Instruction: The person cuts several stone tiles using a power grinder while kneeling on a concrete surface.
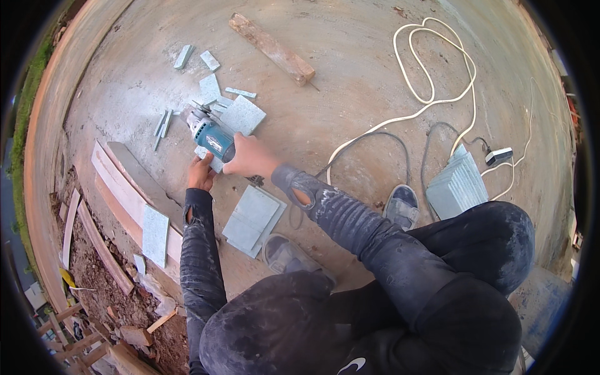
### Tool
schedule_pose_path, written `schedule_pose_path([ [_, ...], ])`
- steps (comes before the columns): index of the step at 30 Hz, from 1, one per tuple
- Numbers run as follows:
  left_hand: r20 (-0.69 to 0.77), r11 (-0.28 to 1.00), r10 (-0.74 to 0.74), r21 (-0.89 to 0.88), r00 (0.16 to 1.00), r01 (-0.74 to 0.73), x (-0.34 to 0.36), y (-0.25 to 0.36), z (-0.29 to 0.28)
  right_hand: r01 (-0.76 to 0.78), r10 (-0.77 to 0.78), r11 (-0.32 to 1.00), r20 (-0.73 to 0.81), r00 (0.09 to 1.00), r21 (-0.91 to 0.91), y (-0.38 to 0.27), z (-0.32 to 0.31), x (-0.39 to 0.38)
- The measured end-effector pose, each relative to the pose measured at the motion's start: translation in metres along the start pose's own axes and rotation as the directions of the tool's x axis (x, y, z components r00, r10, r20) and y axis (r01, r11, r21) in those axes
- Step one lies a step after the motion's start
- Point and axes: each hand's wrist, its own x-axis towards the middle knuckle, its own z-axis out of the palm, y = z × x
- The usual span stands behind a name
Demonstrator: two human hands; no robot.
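Observation:
A teal power cutter (214,139) with a metal front points up and left over pale grey-green tile offcuts (209,87) on the concrete. My right hand (248,155) grips the rear of its body. My left hand (200,170) is below the cutter, fingers closed on a small piece of pale tile (214,162) that is partly hidden by the tool and hand. A larger square offcut (244,114) lies just right of the cutter. Two overlapping square tiles (250,220) lie between my left forearm and my right forearm, near my shoe.
A wooden block (272,49) lies ahead. A pale extension cord (431,100) loops to the right, near a power strip (499,156) and stacked tiles (456,184) beside my knee. Long boards (119,181) lie at left, beside soil and rubble (150,312).

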Motion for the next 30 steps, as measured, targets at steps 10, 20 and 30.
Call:
schedule_pose_path([
  [10, -0.052, 0.998, 0.002, -0.065, 0.999, -0.006, 0.011, -0.006, -0.004, -0.005, 0.006, 0.999, -0.028, 1.000, 0.040, -0.001, 0.009, 0.007],
  [20, -0.200, 0.981, 0.008, 0.192, 0.980, 0.031, 0.001, 0.007, 0.015, -0.011, 0.011, 0.999, -0.021, 1.000, 0.045, 0.001, 0.003, 0.008],
  [30, -0.033, 0.993, -0.059, -0.100, 0.998, 0.056, 0.006, 0.008, -0.004, -0.010, 0.011, 0.998, -0.013, 1.000, 0.060, 0.001, -0.002, 0.007],
])
